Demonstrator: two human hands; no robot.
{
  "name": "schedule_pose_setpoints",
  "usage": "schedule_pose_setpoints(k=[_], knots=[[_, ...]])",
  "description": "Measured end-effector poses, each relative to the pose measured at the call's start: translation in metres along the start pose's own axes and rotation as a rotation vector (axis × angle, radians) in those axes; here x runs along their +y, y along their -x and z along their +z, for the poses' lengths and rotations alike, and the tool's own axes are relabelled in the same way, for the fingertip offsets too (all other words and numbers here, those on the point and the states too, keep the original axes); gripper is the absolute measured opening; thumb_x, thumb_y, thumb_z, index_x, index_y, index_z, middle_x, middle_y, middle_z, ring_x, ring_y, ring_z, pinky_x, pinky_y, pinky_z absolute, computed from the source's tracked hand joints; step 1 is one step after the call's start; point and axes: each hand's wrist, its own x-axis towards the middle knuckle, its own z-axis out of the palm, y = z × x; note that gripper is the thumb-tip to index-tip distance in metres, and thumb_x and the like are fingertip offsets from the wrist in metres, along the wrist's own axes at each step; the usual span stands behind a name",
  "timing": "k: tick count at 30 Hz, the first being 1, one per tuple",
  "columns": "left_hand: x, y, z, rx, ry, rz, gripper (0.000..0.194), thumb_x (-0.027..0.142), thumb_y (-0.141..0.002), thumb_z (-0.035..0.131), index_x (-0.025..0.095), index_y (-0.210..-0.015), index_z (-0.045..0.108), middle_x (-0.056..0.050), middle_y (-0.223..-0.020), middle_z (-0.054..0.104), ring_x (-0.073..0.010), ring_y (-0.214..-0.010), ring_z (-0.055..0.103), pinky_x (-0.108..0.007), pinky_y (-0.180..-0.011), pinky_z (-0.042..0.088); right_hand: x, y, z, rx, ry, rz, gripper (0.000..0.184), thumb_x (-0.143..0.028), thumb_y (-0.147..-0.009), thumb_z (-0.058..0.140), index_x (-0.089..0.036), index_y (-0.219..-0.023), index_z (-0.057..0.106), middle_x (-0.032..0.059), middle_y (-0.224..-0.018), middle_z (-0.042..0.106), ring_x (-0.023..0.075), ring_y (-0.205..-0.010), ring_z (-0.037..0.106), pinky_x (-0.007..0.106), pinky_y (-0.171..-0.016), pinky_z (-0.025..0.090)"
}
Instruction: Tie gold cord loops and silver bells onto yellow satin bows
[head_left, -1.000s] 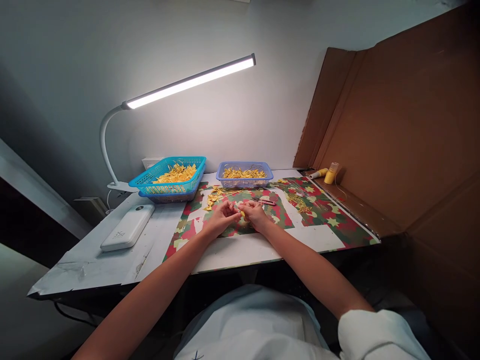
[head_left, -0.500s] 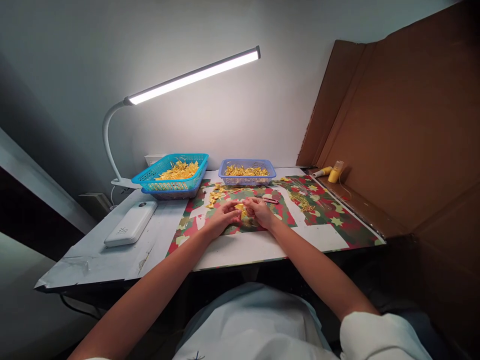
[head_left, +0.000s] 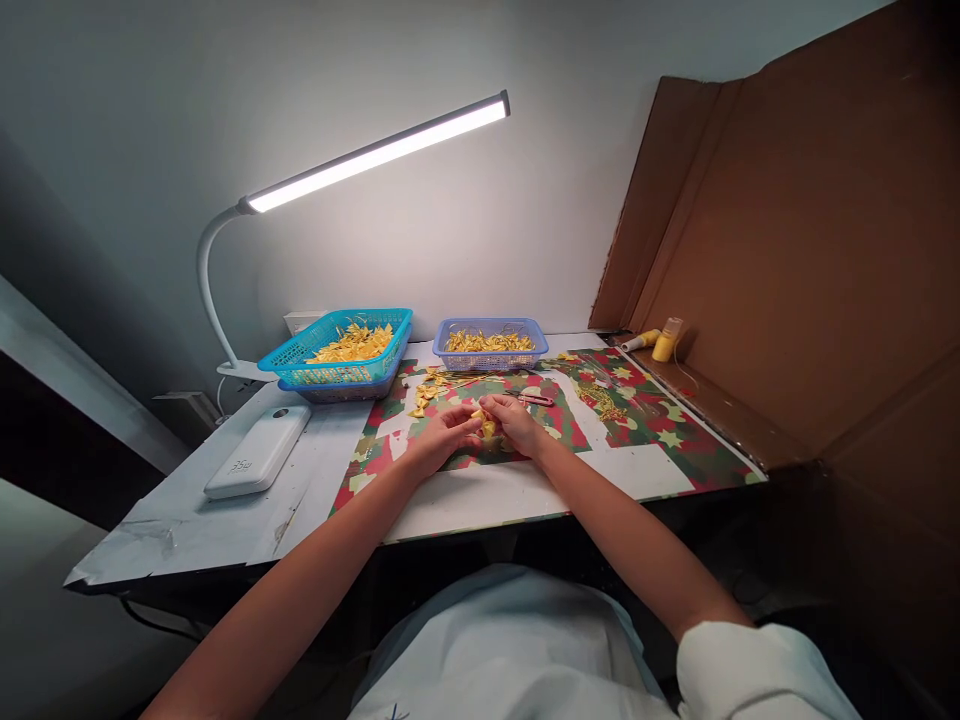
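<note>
Over the middle of the patterned sheet, my left hand and my right hand meet fingertip to fingertip. Both are closed on a small yellow ribbon bow, partly hidden by the fingers. Just beyond them lie several loose yellow bows and a bundle of thin gold ties. Pink-handled thread snips rest right behind my right hand. A tangle of gold cords spreads further right.
Behind stand a turquoise basket of yellow bows, stacked on another basket, and a purple basket of gold pieces. A white power bank and a lit lamp are left. Yellow-filled bottles stand by the cardboard.
Both hands stay together around the yellow bow, their fingers shifting slightly, and more of the bow shows below them. The whole view has moved a little.
</note>
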Motion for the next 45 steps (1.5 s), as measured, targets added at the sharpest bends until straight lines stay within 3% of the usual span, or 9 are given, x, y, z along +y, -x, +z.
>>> schedule_pose_setpoints(k=[13,21,24,30,35,38,42,45], knots=[[-0.004,-0.003,-0.001,-0.010,-0.073,0.023,0.033,0.032,-0.059,0.082,0.016,-0.066,0.053,0.006,-0.059,0.056,-0.0064,-0.052,0.051,-0.019,-0.053,0.044,0.005,-0.005,-0.002,0.142,0.177,-0.087,0.050,-0.059,-0.071,0.061,-0.022,-0.051,0.035,-0.0080,-0.043,0.032,0.0070,-0.042,0.026,0.025,-0.044,0.020],[0.003,0.001,0.004,-0.006,-0.059,0.032,0.034,0.037,-0.064,0.077,0.017,-0.083,0.057,0.001,-0.079,0.062,-0.0113,-0.070,0.061,-0.023,-0.062,0.053,0.002,-0.002,-0.002,0.065,0.204,-0.064,0.055,-0.067,-0.068,0.061,-0.021,-0.051,0.035,-0.0072,-0.047,0.032,0.0071,-0.043,0.028,0.024,-0.044,0.024],[0.002,0.000,0.003,-0.013,-0.119,0.048,0.036,0.038,-0.062,0.078,0.017,-0.083,0.057,0.000,-0.080,0.062,-0.0111,-0.069,0.061,-0.024,-0.063,0.053,0.002,-0.004,-0.003,0.067,0.218,-0.052,0.056,-0.070,-0.069,0.057,-0.022,-0.053,0.034,-0.0072,-0.047,0.031,0.0073,-0.043,0.027,0.024,-0.043,0.023],[-0.001,-0.003,-0.006,0.004,-0.377,0.171,0.031,0.043,-0.067,0.072,0.017,-0.072,0.054,0.003,-0.066,0.055,-0.0091,-0.055,0.051,-0.023,-0.054,0.044,0.004,-0.007,-0.011,0.060,0.324,-0.017,0.054,-0.071,-0.072,0.052,-0.023,-0.055,0.033,-0.0070,-0.047,0.029,0.0082,-0.042,0.024,0.025,-0.041,0.019],[0.005,0.005,-0.012,0.038,-0.739,0.338,0.015,0.029,-0.068,0.071,0.019,-0.067,0.060,0.002,-0.066,0.052,-0.0110,-0.058,0.045,-0.024,-0.057,0.038,-0.004,-0.009,-0.015,0.022,0.502,-0.054,0.053,-0.063,-0.075,0.054,-0.022,-0.054,0.027,-0.0071,-0.050,0.025,0.0084,-0.048,0.023,0.025,-0.047,0.018],[0.007,0.013,-0.009,0.001,-0.935,0.387,0.010,0.025,-0.070,0.069,0.020,-0.065,0.063,0.001,-0.068,0.053,-0.0121,-0.058,0.044,-0.026,-0.059,0.038,-0.015,-0.019,-0.020,0.006,0.641,-0.087,0.052,-0.053,-0.074,0.061,-0.021,-0.051,0.026,-0.0069,-0.051,0.025,0.0085,-0.052,0.023,0.025,-0.051,0.017],[0.009,0.024,-0.004,-0.073,-1.122,0.402,0.010,0.030,-0.076,0.066,0.021,-0.078,0.069,-0.005,-0.085,0.060,-0.0182,-0.071,0.055,-0.031,-0.069,0.043,-0.032,-0.041,-0.028,-0.043,0.797,-0.052,0.047,-0.041,-0.069,0.069,-0.020,-0.047,0.033,-0.0069,-0.047,0.031,0.0089,-0.052,0.026,0.026,-0.052,0.016],[0.010,0.036,-0.004,-0.118,-1.212,0.401,0.026,0.034,-0.078,0.065,0.023,-0.101,0.069,-0.009,-0.105,0.062,-0.0254,-0.091,0.059,-0.036,-0.081,0.044,-0.040,-0.054,-0.030,-0.078,0.875,0.003,0.046,-0.034,-0.065,0.074,-0.019,-0.043,0.036,-0.0065,-0.043,0.032,0.0095,-0.051,0.029,0.026,-0.053,0.016]])
